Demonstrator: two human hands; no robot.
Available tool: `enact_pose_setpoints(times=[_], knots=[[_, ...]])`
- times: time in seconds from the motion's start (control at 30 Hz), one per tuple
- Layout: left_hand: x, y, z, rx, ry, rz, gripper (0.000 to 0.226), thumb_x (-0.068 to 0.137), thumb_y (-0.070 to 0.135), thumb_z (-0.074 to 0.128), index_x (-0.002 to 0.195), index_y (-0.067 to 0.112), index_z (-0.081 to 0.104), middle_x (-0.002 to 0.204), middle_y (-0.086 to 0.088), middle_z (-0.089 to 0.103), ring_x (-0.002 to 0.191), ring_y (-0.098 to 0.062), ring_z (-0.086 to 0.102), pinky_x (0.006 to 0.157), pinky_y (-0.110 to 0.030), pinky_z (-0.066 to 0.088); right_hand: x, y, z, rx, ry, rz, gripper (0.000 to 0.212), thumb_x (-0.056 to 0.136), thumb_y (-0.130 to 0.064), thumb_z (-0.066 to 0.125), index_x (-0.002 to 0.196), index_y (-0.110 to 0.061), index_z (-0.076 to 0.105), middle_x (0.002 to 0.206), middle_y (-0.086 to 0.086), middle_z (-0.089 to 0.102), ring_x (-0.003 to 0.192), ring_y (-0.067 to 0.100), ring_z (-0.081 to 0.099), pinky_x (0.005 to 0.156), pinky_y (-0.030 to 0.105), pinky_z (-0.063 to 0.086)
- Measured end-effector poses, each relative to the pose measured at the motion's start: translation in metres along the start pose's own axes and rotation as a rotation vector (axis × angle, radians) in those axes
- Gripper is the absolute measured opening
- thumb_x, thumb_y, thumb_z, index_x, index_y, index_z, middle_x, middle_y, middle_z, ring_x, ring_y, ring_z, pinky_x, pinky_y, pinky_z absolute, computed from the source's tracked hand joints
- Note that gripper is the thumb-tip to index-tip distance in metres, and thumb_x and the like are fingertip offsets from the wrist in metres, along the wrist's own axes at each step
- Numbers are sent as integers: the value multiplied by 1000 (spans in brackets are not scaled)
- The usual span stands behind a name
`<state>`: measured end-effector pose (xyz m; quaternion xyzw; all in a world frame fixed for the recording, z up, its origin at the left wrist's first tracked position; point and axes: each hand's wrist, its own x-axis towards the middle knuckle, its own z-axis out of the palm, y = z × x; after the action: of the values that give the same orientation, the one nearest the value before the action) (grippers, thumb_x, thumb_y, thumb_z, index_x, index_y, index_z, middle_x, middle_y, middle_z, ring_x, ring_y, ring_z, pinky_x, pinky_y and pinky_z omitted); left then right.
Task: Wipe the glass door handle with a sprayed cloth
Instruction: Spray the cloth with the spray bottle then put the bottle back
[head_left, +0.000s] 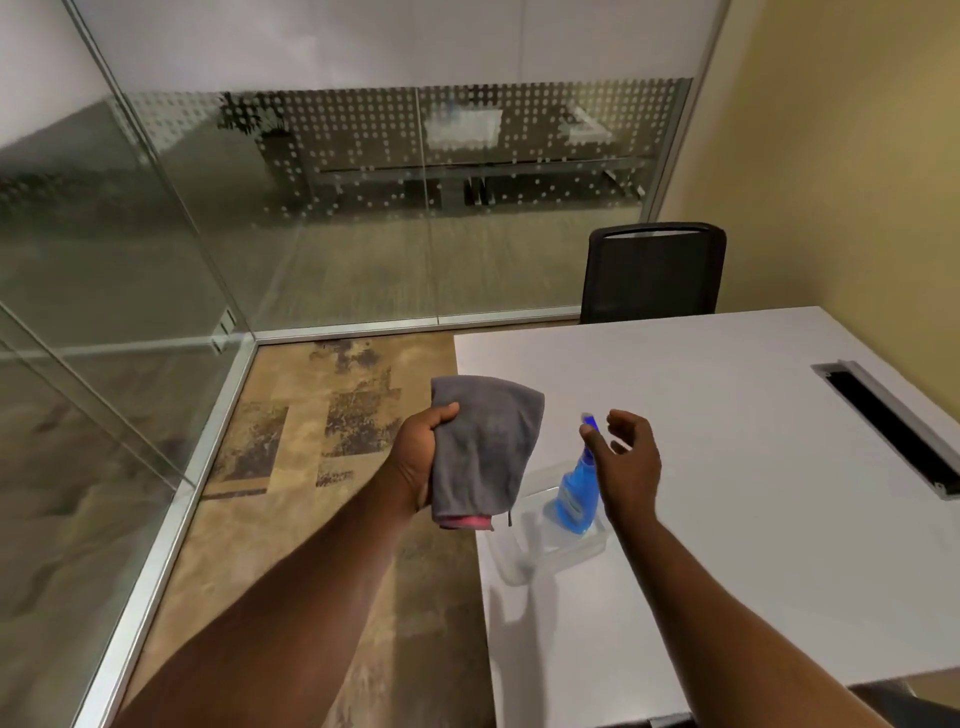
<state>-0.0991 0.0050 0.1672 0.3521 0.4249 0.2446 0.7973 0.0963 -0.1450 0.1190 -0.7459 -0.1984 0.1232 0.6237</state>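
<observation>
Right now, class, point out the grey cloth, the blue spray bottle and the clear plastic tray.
grey cloth (485, 441): head view, middle fold.
blue spray bottle (574, 493): head view, liquid-filled body.
clear plastic tray (511, 566): head view, near rim.

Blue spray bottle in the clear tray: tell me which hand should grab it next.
Right. The right hand is open beside the blue plastic spray bottle in the clear plastic tray, while the left hand is shut on the grey microfibre cloth.

White rectangular table (727, 467) with metal-rimmed cable slot (893, 426); clear plastic tray (511, 564) on it; black mesh-backed chair (652, 273) behind; patterned brown carpet (311, 441).
</observation>
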Motion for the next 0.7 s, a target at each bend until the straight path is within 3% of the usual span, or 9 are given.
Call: enact_pose_setpoints(times=[0.2,0.37,0.43,0.6,0.7], knots=[[25,-24,4,31,29,-5,28,101,25,55,112,2,67,90,-13,78,83,-32,70,77,-37,55,3,52,-5,-64,18,59,66,80,-23,87,137,-19,54,133,-5,59,120,11,57,102,30,46],[42,-39,3,38,80,-69,42,99,30,59,124,-2,65,119,-24,72,110,-43,66,104,-51,50,6,93,-1,-97,-56,145,70,80,-22,86,140,-20,52,137,-4,60,121,16,58,103,36,48],[47,-44,2,32,92,-88,46,98,31,59,129,-2,63,123,-24,71,118,-45,63,109,-54,47,8,104,4,-114,-93,158,67,81,-22,85,140,-22,52,136,-6,61,122,14,58,104,38,48],[58,-51,-1,-10,89,-118,43,100,31,56,129,0,63,120,-22,72,105,-40,68,91,-45,54,15,125,19,-108,-124,195,59,84,-22,83,136,-25,55,127,-7,64,113,15,61,99,36,51],[61,-54,-3,-22,84,-132,42,99,31,56,126,0,64,117,-21,73,102,-39,69,90,-44,53,21,130,26,-124,-131,202,49,88,-23,79,131,-24,56,118,-7,65,108,17,61,95,34,50]])
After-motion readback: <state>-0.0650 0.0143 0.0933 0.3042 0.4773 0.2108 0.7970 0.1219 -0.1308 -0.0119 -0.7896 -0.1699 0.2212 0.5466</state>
